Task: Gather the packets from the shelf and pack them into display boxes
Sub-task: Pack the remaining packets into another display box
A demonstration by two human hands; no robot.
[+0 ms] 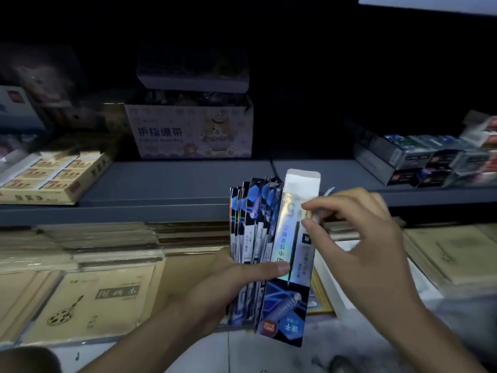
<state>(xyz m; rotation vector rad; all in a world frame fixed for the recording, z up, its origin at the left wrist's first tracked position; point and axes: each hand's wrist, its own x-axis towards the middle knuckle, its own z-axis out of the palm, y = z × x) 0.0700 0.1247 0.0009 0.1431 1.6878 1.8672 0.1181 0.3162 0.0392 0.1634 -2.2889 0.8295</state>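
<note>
I am holding a fanned bundle of packets upright in the centre of the frame. My left hand is curling round its lower half from the left, with the thumb lying across the front packet so the fan is not sliding apart. My right hand is pinching that front packet's right edge near the top between thumb and forefinger, the other fingers loosely bent, probably to square it against the rest.

Behind, the grey shelf is carrying a cartoon-printed carton at upper centre, a yellow box at the left and stacked small boxes at the right. Tan notebooks are lying along the bottom left. I cannot tell which container is meant as the display box. Nothing seems to be crowding the bundle itself.
</note>
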